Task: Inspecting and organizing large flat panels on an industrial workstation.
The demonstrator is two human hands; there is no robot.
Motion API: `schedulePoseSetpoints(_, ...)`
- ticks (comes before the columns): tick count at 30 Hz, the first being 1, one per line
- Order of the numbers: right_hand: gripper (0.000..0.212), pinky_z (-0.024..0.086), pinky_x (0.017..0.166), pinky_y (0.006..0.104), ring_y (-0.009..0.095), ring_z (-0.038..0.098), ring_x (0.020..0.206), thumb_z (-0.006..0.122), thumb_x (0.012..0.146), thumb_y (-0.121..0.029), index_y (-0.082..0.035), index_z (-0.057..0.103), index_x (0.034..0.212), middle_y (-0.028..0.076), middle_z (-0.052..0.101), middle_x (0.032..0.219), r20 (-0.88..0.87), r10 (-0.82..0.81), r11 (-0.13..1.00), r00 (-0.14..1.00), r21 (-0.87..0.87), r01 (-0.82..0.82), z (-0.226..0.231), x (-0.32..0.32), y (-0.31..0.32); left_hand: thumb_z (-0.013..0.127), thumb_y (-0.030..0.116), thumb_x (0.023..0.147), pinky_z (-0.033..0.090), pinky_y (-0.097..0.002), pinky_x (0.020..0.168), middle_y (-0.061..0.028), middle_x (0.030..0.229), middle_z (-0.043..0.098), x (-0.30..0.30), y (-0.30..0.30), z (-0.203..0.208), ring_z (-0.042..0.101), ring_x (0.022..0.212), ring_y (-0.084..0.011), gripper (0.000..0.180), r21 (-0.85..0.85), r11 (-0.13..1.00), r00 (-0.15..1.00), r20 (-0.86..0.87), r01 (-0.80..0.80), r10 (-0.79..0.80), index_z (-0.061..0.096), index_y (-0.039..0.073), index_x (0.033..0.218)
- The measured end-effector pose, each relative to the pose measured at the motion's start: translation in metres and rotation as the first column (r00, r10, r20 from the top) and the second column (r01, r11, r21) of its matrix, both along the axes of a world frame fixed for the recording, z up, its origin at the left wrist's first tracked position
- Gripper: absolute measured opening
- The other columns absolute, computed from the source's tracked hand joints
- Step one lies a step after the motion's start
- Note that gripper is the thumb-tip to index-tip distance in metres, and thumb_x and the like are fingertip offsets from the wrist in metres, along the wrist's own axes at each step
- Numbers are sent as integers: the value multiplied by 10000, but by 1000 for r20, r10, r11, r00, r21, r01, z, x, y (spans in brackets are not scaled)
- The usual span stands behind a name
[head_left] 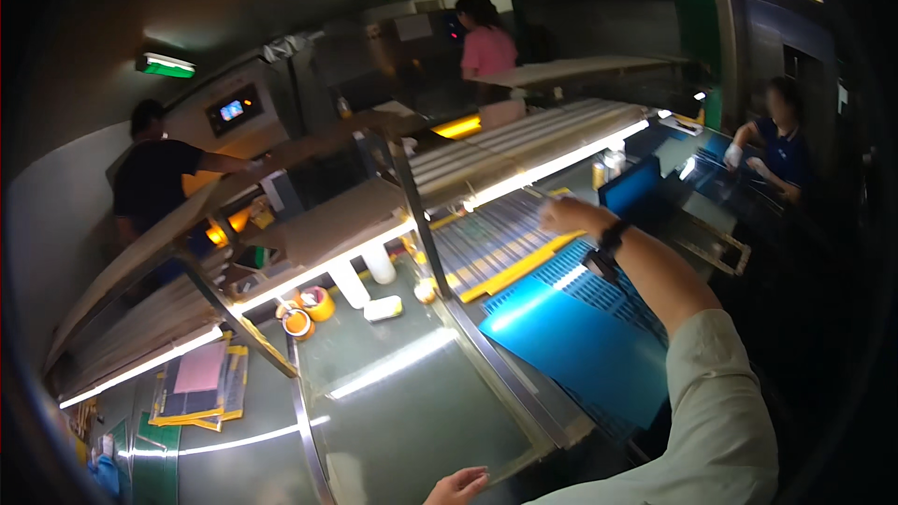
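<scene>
Dim workshop light falls on a glossy green table (393,393). Reaching far forward, the right hand (566,215) lies flat on a grey ribbed panel with a yellow edge (496,248), fingers spread and gripping nothing. At the near table edge, the left hand (456,486) rests loosely open and empty. Just beside the right forearm lies a blue plastic sheet (580,346).

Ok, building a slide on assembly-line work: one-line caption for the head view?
Right hand reaches to a slatted yellow-edged tray above a blue sheet; left hand rests low.
</scene>
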State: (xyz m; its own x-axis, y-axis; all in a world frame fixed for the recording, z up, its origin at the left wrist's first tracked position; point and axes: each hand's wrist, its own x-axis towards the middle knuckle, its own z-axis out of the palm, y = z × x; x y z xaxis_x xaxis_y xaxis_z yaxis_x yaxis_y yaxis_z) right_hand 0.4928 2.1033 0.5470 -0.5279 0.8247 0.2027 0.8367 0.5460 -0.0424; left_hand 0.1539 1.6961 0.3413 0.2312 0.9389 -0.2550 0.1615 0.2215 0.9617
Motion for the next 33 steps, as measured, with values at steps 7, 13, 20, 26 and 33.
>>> schedulePoseSetpoints(7, 346, 418, 916, 431, 369, 522, 1065, 620, 816, -319, -16, 628, 983, 218, 578, 1082, 37, -802, 554, 596, -328, 765, -204, 186, -203, 524, 210, 935, 418, -311, 950, -127, 1203, 567, 51, 33, 26, 545, 1106, -210, 383, -190, 924, 901, 356, 331, -249, 505, -47, 1219)
schedulePoseSetpoints(13, 230, 438, 838, 427, 355, 548, 925, 639, 788, -274, -56, 580, 827, 171, 576, 916, -187, -764, 642, 617, -314, 700, -240, 205, -247, 512, 231, 931, 345, -413, 1030, -177, 1322, 443, 157, 69, 5, 409, 1252, -275, 467, -438, 836, 655, 744, 330, 131, 399, -21, 1308)
schedulePoseSetpoints(20, 258, 468, 755, 402, 317, 591, 858, 669, 751, -275, -40, 572, 796, 162, 614, 849, -281, -772, 624, 570, -508, 594, -229, 182, -285, 586, 308, 888, 355, -435, 1012, -179, 1312, 410, 206, 62, -24, 409, 1208, -315, 477, -756, 636, 805, 470, 156, 361, 441, 5, 1226)
schedulePoseSetpoints(26, 335, 458, 664, 333, 212, 589, 738, 659, 793, -366, -33, 619, 813, 99, 619, 765, -320, -672, 642, 668, -700, 312, -214, 153, -350, 600, 276, 889, 476, -317, 810, -67, 1076, 598, 183, 37, -18, 587, 922, -176, 385, -481, 860, 949, 314, 170, -12, 536, 6, 1155)
schedulePoseSetpoints(33, 402, 443, 824, 261, 135, 566, 928, 595, 887, -339, 1, 584, 1101, 39, 613, 1017, -507, -862, 422, -17, -697, -580, -207, 118, -421, 611, 115, 870, 441, -240, 723, 0, 922, 646, 131, 10, 49, 565, 824, -82, 191, -150, 933, 932, 218, 327, -291, 636, -19, 1004)
